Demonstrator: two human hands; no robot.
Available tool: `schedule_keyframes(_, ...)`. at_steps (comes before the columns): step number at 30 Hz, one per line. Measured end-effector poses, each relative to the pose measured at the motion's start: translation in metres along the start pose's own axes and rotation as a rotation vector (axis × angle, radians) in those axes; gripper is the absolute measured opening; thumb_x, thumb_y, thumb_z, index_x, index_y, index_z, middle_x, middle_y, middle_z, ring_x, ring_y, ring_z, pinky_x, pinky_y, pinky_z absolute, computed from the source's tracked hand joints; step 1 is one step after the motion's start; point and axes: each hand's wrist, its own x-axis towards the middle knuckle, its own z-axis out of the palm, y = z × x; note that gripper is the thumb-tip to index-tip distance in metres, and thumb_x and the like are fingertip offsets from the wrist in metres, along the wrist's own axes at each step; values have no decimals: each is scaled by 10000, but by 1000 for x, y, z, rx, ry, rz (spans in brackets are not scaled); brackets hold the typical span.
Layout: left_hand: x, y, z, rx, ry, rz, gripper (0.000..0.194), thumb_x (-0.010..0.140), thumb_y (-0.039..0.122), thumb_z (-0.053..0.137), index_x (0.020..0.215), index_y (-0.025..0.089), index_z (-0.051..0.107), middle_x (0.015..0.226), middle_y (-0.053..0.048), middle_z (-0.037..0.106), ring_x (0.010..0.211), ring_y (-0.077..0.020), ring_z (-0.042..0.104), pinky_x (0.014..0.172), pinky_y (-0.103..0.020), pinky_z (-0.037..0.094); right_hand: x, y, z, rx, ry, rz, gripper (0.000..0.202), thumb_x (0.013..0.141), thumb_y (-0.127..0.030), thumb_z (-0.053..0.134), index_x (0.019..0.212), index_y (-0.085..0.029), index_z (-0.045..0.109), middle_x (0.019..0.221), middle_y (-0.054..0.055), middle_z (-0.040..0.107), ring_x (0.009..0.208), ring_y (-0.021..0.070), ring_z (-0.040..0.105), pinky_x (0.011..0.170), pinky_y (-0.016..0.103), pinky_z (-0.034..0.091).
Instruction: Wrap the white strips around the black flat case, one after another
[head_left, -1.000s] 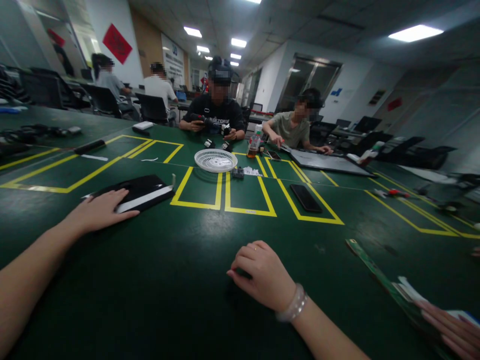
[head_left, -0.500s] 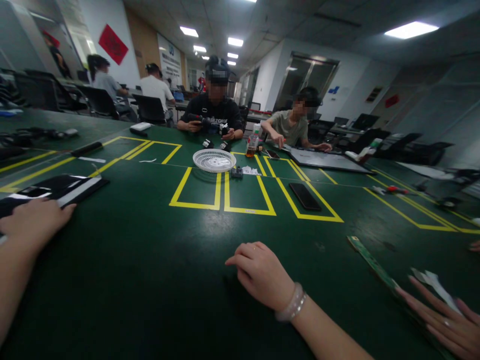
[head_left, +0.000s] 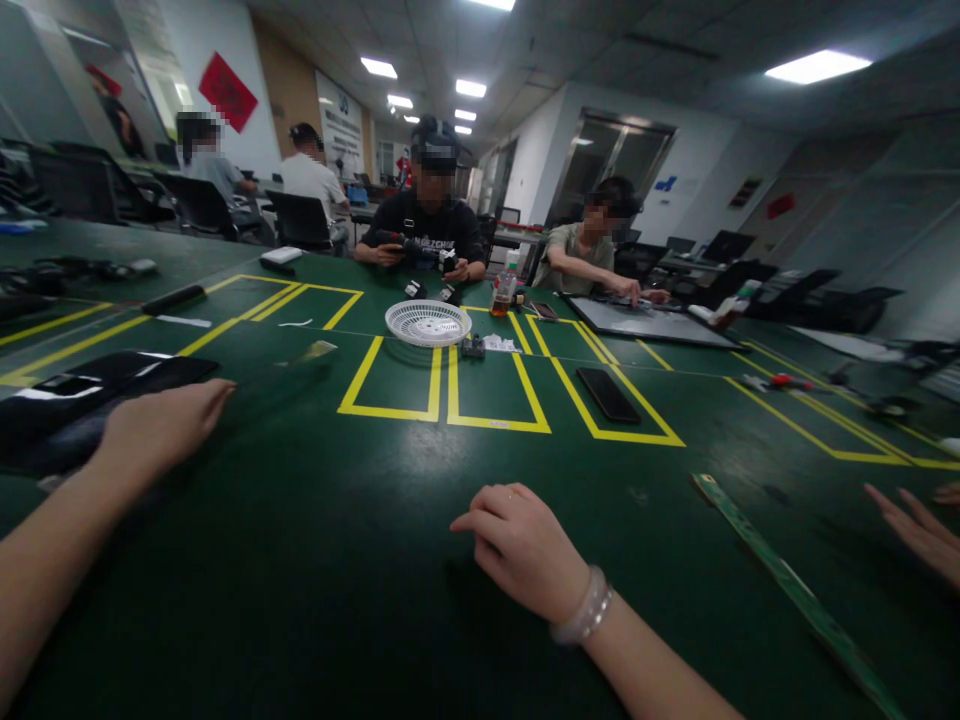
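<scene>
My left hand (head_left: 161, 425) is over the right part of a flat black item (head_left: 71, 400) with white strips, at the left of the green table (head_left: 337, 560). Its fingers are closed and point right. Beyond the fingertips is a thin, blurred thing with a pale yellowish tip (head_left: 321, 350); whether the hand grips it is unclear. My right hand (head_left: 525, 550), with a bracelet at the wrist, rests on the table at centre, fingers loosely bent and slightly apart, nothing visible in it. A long green circuit board strip (head_left: 787, 585) lies to its right.
A white round basket (head_left: 427, 323), a bottle (head_left: 505, 285) and a black phone (head_left: 609, 394) stand or lie ahead among yellow tape outlines. Two people sit across, one handling a dark flat panel (head_left: 652, 325). Another person's hand (head_left: 919, 525) is at the right edge.
My left hand has moved right, and a blurred thing with a pale tip now shows beyond it. The other person's hand at right has drawn away from the circuit board. My right hand stays put.
</scene>
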Motion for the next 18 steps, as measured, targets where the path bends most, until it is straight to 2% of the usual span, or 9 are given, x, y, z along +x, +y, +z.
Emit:
schedule_keyframes(3, 0, 56, -6, -27, -62, 227, 492, 978, 417, 229, 1151, 226, 648, 1003, -72, 725, 745, -196, 663, 587, -300, 340, -1, 1, 1, -11, 41, -21, 323, 818, -39, 554, 1036, -246, 672, 953, 26, 647, 850, 177, 583, 762, 334, 421)
schedule_keyframes(6, -6, 109, -14, -64, -182, 537, 350, 978, 282, 356, 1167, 236, 647, 969, -48, 736, 753, -191, 679, 608, -291, 410, -2, 0, 0, -17, 94, -46, 329, 815, -33, 552, 1036, -247, 667, 974, 33, 651, 896, 190, 588, 808, 353, 447)
schedule_keyframes(7, -10, 123, -17, -67, -188, 640, 342, 960, 212, 376, 1168, 236, 647, 939, -41, 734, 731, -186, 672, 609, -290, 417, -2, 0, 0, -13, 117, -52, 331, 827, -45, 550, 1062, -249, 663, 1017, 41, 655, 942, 198, 590, 851, 371, 453)
schedule_keyframes(9, -18, 146, -20, -78, -125, 816, 384, 914, 92, 386, 1170, 228, 637, 892, -32, 722, 677, -169, 640, 595, -289, 404, -1, -2, -2, 11, 151, -53, 339, 864, -118, 573, 1168, -255, 635, 1159, 66, 646, 1065, 222, 578, 948, 420, 440)
schedule_keyframes(11, -27, 161, -24, -93, -52, 952, 392, 896, 45, 409, 1185, 212, 614, 878, -30, 710, 633, -149, 596, 571, -287, 373, 0, -5, -3, 48, 120, -41, 424, 877, -242, 635, 1296, -257, 570, 1277, 82, 619, 1159, 246, 551, 1019, 455, 405)
schedule_keyframes(13, -34, 171, -28, -121, -4, 1039, 343, 911, 65, 450, 1198, 190, 589, 875, -31, 704, 609, -135, 562, 555, -293, 354, 0, -6, -3, 78, 31, -24, 524, 864, -322, 677, 1359, -244, 524, 1276, 77, 635, 1156, 250, 559, 1060, 465, 369)
schedule_keyframes(16, -40, 175, -32, -163, 40, 1092, 327, 923, 101, 493, 1238, 166, 547, 876, -29, 703, 614, -131, 559, 560, -303, 373, 0, -6, -1, 103, -71, -2, 444, 893, -233, 612, 1333, -216, 553, 1099, 47, 704, 997, 208, 618, 1045, 440, 372)
schedule_keyframes(18, -38, 171, -30, -172, 45, 1089, 356, 922, 114, 520, 1273, 174, 525, 900, -25, 707, 650, -134, 587, 586, -300, 406, -1, -5, -1, 138, -93, 32, 425, 885, -157, 564, 1305, -217, 581, 998, 33, 705, 888, 188, 621, 945, 399, 430)
